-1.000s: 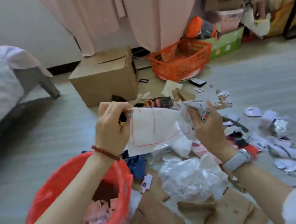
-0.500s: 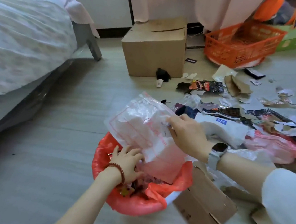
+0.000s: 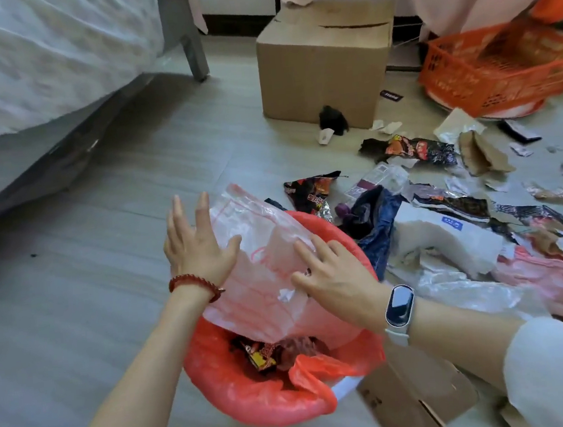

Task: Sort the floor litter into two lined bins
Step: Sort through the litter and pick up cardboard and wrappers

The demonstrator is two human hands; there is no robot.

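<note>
Bin (image 3: 257, 401) holding wrappers (image 3: 259, 356), bag (image 3: 261, 270) atop

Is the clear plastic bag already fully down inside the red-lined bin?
No: the clear plastic bag sticks up above the rim of the red-lined bin, with the left hand and right hand flat against it.

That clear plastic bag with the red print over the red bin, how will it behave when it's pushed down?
The clear plastic bag looks thin and crinkled, so it will probably fold floppily. It seems light and may spring back above the red-lined bin. Its glossy film could slip under flat hands.
</note>
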